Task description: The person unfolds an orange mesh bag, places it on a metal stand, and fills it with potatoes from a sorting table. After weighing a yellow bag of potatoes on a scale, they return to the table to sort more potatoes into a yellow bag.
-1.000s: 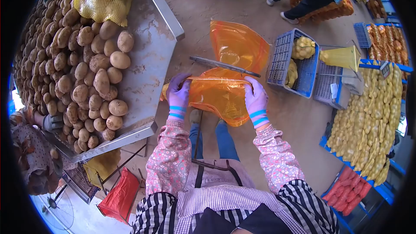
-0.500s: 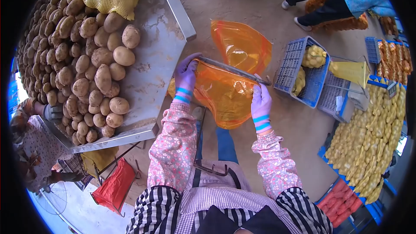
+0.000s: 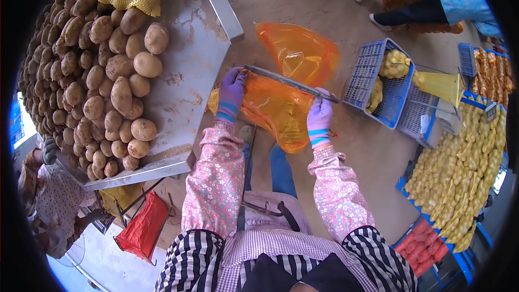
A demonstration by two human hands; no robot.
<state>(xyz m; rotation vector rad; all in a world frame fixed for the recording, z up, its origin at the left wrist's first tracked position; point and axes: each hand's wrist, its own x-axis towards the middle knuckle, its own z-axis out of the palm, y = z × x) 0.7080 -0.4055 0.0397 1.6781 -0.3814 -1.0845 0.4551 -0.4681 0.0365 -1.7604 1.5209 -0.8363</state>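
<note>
Apparently to keep its rim taut along the bar (image 3: 286,80), the left hand (image 3: 232,90) and right hand (image 3: 319,114) pinch the orange bag (image 3: 284,112) between their fingers near either end, leaving it hanging beyond the right edge of the surface (image 3: 201,48).

A dusty brown floor (image 3: 367,167) spreads through the room, with a pale, bright stretch (image 3: 105,246) at the left. A dirt-smeared metal table (image 3: 189,70) stands on that side, blue racks (image 3: 401,186) on the right, and white light (image 3: 26,130) glares beyond the table.
</note>
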